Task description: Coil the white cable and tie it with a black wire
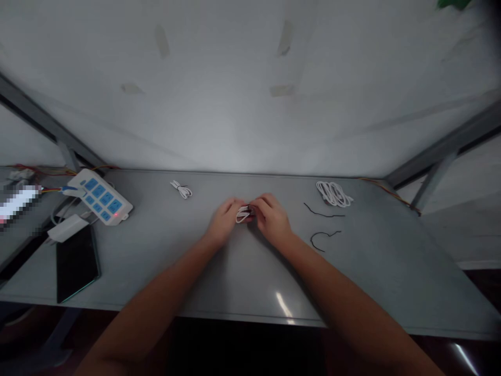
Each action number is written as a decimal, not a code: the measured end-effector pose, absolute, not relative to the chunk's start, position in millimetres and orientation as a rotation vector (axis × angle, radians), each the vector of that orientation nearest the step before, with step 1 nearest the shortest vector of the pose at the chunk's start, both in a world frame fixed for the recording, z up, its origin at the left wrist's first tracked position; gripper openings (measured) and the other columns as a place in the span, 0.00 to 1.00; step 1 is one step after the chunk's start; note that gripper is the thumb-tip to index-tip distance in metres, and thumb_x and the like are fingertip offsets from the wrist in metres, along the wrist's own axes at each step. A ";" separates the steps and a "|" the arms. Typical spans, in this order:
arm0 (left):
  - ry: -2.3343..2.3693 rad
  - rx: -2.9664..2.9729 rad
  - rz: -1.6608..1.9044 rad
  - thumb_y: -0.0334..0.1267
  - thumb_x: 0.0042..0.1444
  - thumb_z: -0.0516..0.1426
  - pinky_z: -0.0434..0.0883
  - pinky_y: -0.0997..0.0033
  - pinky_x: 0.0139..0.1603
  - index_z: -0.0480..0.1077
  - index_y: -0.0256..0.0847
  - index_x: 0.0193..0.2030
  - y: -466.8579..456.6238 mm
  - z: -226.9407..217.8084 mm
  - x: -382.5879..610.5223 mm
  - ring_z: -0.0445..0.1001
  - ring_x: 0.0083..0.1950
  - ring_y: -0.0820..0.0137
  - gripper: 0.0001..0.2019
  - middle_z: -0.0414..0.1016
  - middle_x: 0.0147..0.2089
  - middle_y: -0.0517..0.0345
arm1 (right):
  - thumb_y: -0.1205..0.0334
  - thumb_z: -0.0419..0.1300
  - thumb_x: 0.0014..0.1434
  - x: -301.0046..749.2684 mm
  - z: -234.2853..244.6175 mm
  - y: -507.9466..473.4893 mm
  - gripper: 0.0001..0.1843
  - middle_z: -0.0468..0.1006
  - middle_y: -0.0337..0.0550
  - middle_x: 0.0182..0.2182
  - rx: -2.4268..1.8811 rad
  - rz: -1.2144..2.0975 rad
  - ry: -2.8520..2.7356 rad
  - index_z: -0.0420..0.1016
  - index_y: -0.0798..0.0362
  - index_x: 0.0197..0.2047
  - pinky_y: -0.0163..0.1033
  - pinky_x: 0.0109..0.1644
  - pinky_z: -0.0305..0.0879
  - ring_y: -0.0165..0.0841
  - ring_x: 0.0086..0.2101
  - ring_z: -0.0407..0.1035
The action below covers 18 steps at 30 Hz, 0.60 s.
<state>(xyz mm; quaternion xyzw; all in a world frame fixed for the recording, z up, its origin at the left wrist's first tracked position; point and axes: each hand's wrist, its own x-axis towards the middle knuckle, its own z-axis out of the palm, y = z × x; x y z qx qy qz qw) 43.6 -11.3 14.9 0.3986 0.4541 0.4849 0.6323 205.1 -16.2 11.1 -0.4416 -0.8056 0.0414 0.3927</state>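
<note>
Over the middle of the table, a small folded bundle of white cable (242, 214) lies between my two hands. My left hand (226, 220) is closed around its left side. The fingers of my right hand (273, 218) are pinched at its right end, where a thin dark strand shows, seemingly a black twist tie; the fingertips partly hide it. To the right, two loose black twist ties (324, 214) lie on the table, one nearly straight and one curved. Behind them rests a larger coil of white cable (333, 194). Further left sits another small white cable bundle (182, 189), bound with a dark tie.
On the left of the grey table (156, 271) stands a white power strip (102, 196) with blue sockets and a red light. A white charger block (68, 228) is beside it, near a dark tablet (78, 263). A white wall (219, 104) rises behind the table.
</note>
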 end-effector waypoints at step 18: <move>0.856 0.603 1.204 0.34 0.44 0.73 0.72 0.71 0.42 0.65 0.40 0.25 -9.6 11.3 36.6 0.78 0.36 0.72 0.18 0.77 0.30 0.61 | 0.65 0.54 0.69 201.6 14.8 -21.0 0.10 0.76 0.46 0.34 -1.113 0.258 -1.822 0.76 0.50 0.38 0.44 0.43 0.69 0.39 0.37 0.70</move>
